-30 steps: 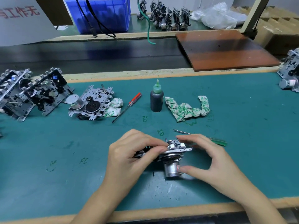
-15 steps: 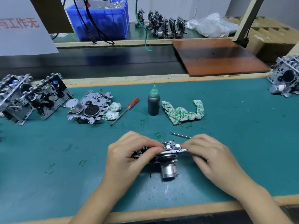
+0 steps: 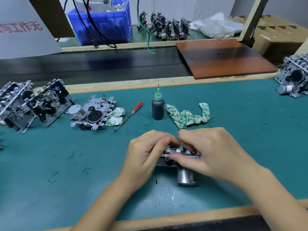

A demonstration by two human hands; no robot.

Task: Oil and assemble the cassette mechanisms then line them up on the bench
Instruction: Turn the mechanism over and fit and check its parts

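Both hands meet over one mechanism (image 3: 176,155) on the table (image 3: 50,164): left hand (image 3: 146,152) and right hand (image 3: 215,152) pinch its ends, long axis running left-right.

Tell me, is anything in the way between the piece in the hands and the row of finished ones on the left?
Nothing visible blocks it. Both hands grip the mechanism, and bare green mat runs toward the lined-up mechanisms.

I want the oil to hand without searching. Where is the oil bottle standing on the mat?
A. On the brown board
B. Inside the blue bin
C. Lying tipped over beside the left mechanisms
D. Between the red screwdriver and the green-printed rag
D: the oil bottle stands upright with the red screwdriver on its left and the rag on its right.
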